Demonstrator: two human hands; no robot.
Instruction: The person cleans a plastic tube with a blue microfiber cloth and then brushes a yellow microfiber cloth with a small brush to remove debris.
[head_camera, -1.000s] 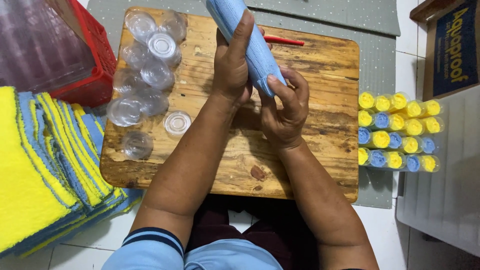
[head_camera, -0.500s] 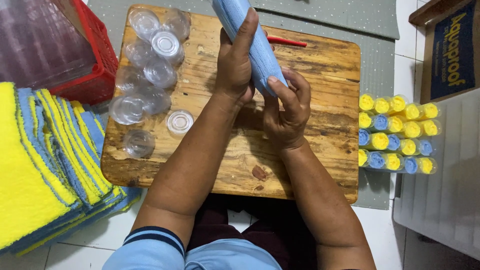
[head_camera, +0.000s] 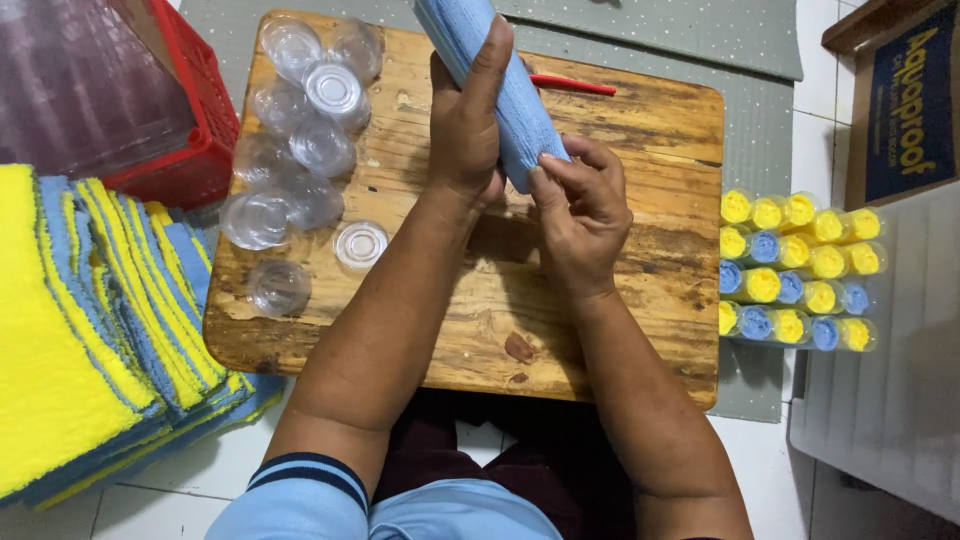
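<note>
Two hands work one tightly rolled blue cloth (head_camera: 500, 85) above the wooden board worktop (head_camera: 640, 260): the left hand (head_camera: 468, 120) wraps its middle, the right hand (head_camera: 580, 215) pinches its lower end. Should that pinch slacken, the roll may loosen; a dropped roll could scatter the clear plastic cups (head_camera: 300, 150) left of it.

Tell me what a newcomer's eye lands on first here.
First, the rolled blue cloth held over the wooden board, gripped by the left hand while the right hand pinches its lower end. Then the yellow and blue cloth stack at left, and clear plastic lids on the board's left part.
</note>
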